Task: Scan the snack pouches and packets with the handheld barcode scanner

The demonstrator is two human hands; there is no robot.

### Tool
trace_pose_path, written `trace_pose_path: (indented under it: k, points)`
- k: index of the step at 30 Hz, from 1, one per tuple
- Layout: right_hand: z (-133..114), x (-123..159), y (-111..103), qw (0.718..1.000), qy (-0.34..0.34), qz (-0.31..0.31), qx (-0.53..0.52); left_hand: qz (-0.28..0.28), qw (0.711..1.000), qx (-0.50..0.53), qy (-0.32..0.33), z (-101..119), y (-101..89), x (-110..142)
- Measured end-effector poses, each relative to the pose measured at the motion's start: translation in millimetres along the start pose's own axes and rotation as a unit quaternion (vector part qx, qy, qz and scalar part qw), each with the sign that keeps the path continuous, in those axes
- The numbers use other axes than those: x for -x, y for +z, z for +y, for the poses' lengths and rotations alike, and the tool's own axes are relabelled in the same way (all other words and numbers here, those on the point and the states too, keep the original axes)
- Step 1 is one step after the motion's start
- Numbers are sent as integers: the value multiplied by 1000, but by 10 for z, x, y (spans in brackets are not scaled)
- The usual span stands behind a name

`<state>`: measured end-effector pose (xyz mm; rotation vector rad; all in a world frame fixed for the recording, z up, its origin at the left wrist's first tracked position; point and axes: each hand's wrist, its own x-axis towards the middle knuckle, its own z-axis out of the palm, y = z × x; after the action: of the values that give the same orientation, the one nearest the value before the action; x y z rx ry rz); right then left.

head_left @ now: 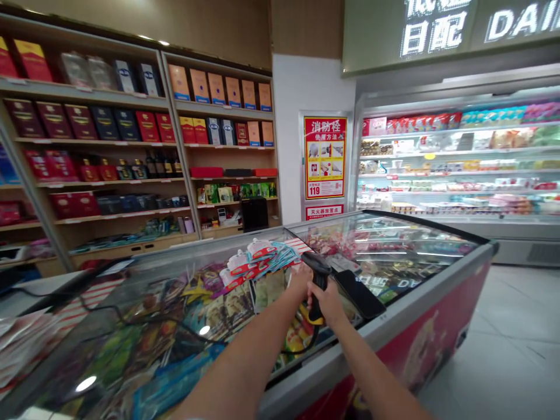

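Observation:
My right hand (327, 297) is wrapped around the grip of a black barcode scanner (318, 265), with yellow at its lower end. A dark cable hangs from the scanner and runs left over the freezer's glass. Just left of the scanner head is my left hand (300, 275), its fingers mostly hidden, so I cannot tell whether it holds anything. Beyond it, a fanned pile of red, white and light-blue packets (258, 261) lies on the glass, beside a red-and-white striped bag (298, 245). A black smartphone (357, 293) rests to the right of the scanner.
The chest freezer (431, 280) has a glass top with packaged goods beneath. More striped plastic bags (39, 344) lie at left. Shelves of boxed bottles (109, 122) stand behind, with a lit refrigerated display (455, 154) at right. A tiled floor (511, 338) runs alongside the freezer.

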<state>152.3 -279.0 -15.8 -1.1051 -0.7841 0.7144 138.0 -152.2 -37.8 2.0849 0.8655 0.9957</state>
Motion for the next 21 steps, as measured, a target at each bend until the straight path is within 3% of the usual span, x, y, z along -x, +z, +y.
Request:
trace_pose_path:
  k: [4,7,10,12,15,17,21]
  points:
    - [26,11,-1,1000,18,0,-8,-34,991,-109,76,-118,-166,140]
    - [59,8,-19,999,28,-5,-20,-127,965,-181,139,-188,-544,343]
    - [86,12,-30,999,35,-6,-36,-191,948,-214,139,-219,-1010,523]
    - [89,20,-23,998,43,-9,-44,-160,953,-232,110,-214,-1270,617]
    - [69,29,9,998,49,-12,-48,-63,950,-307,-13,-175,-1505,738]
    - [55,33,37,998,51,-14,-45,-41,930,-357,-79,-147,-1574,803]
    - [67,43,80,998,45,-23,-40,-42,917,-375,-130,-174,-1630,828]
